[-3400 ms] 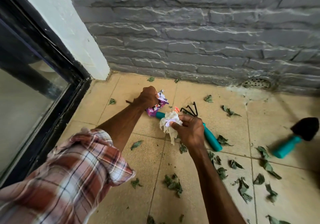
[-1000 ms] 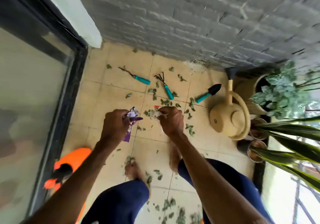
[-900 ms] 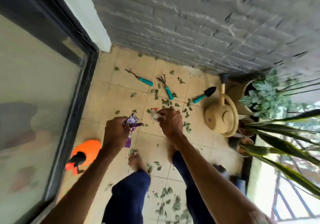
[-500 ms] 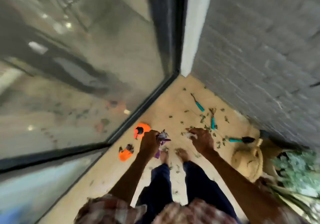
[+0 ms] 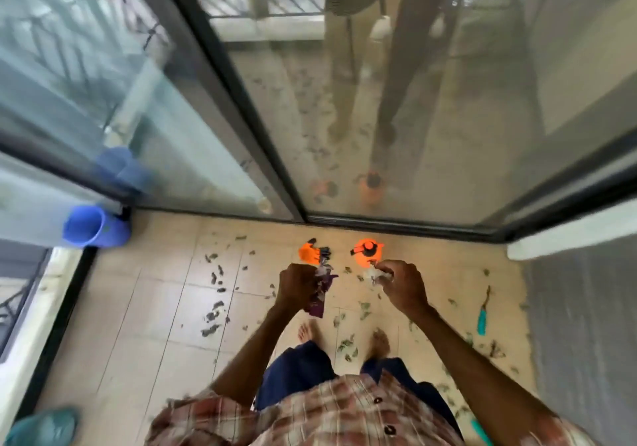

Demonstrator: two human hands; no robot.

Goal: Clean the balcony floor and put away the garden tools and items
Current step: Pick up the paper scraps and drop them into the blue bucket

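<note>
The left grip is curled round a purple wrapper, and the right grip pinches crumpled white paper. I judge only the litter is gathered. Dry leaves cover the floor, and a teal-handled tool lies at the right, not yet put away.

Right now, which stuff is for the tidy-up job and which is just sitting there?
For the job: purple wrapper in the left hand; crumpled white paper in the right hand; scattered leaves; teal-handled tool; probably the orange items.
Just there: blue tube; glass door; grey wall.
</note>
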